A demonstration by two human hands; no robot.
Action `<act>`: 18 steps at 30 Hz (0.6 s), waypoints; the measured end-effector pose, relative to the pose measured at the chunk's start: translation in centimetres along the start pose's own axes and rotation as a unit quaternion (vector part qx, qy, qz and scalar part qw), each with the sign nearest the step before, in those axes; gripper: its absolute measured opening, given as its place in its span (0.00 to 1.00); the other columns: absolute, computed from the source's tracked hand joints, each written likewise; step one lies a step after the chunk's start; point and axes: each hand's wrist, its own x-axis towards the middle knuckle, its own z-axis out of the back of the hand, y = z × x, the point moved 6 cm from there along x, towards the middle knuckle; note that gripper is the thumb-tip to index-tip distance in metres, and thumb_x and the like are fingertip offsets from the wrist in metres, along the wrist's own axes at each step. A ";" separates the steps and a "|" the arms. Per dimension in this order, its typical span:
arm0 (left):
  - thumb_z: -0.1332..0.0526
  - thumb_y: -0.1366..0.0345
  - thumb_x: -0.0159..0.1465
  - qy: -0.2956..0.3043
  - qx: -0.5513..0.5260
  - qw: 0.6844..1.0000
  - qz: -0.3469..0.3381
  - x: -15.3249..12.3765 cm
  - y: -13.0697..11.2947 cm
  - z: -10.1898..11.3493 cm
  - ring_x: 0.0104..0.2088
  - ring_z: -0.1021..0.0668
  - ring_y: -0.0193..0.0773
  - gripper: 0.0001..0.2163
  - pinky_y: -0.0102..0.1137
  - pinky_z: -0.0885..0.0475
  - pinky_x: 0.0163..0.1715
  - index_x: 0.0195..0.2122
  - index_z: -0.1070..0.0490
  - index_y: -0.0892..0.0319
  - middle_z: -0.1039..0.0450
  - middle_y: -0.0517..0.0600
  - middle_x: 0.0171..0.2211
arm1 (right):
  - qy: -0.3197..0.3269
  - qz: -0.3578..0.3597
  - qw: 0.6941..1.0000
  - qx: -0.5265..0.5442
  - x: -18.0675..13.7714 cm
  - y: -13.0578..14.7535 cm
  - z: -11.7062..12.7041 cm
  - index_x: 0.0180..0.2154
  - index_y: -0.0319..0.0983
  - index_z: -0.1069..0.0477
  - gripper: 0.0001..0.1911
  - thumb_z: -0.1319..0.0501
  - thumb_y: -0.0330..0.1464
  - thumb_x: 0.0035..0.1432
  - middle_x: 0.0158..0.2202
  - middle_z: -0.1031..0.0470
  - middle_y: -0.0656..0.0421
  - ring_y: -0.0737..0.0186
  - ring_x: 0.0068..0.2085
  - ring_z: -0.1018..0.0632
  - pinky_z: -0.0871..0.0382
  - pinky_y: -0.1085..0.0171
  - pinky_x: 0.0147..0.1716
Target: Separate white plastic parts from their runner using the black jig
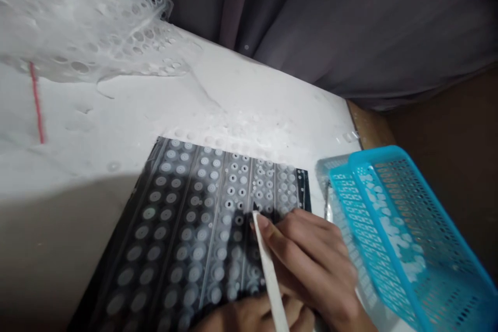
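Observation:
My right hand [315,259] is closed around a slim white stick tool [271,275] with a dark pointed tip. Its tip rests at or just above a dark board [128,218] bearing rows of small round whitish discs [154,196]. Some discs towards the right show dark centres; those at the left look whole. Thin lines divide the board into columns. Low at the bottom edge, my left hand [241,316] lies over the board's near part, mostly cut off, and its grip is hidden.
A blue perforated plastic basket [431,202] stands on the right with white round pieces inside. At the back left lies a heap of clear sheet [97,15] full of round holes. A red strip [37,104] lies on the white table [249,93]. Dark cloth [311,21] hangs behind.

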 end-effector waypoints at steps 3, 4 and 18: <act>0.41 0.66 0.78 -0.015 0.029 0.999 -0.007 0.7 0.4 1.0 0.50 0.19 0.31 0.10 0.24 0.29 0.59 0.50 0.19 0.57 0.16 0.47 0.49 | -0.009 -0.039 0.999 0.009 -0.4 -0.8 0.6 0.47 0.35 0.23 0.11 0.37 0.20 0.65 0.26 0.31 0.62 0.66 0.25 0.32 0.39 0.61 0.24; 0.40 0.65 0.78 -0.017 0.033 0.999 -0.008 0.6 0.0 0.8 0.52 0.20 0.32 0.09 0.25 0.30 0.60 0.51 0.19 0.57 0.16 0.47 0.50 | -0.010 -0.064 0.998 0.026 -0.4 -1.2 0.7 0.46 0.36 0.23 0.10 0.37 0.21 0.65 0.27 0.28 0.61 0.65 0.26 0.30 0.37 0.61 0.25; 0.41 0.65 0.78 -0.050 -0.010 0.997 0.058 0.9 -0.4 1.1 0.41 0.20 0.30 0.11 0.24 0.28 0.51 0.43 0.19 0.59 0.18 0.46 0.40 | 0.055 -0.180 0.953 0.238 0.6 -1.8 -0.6 0.44 0.41 0.23 0.09 0.35 0.22 0.68 0.44 0.15 0.55 0.57 0.45 0.15 0.20 0.54 0.46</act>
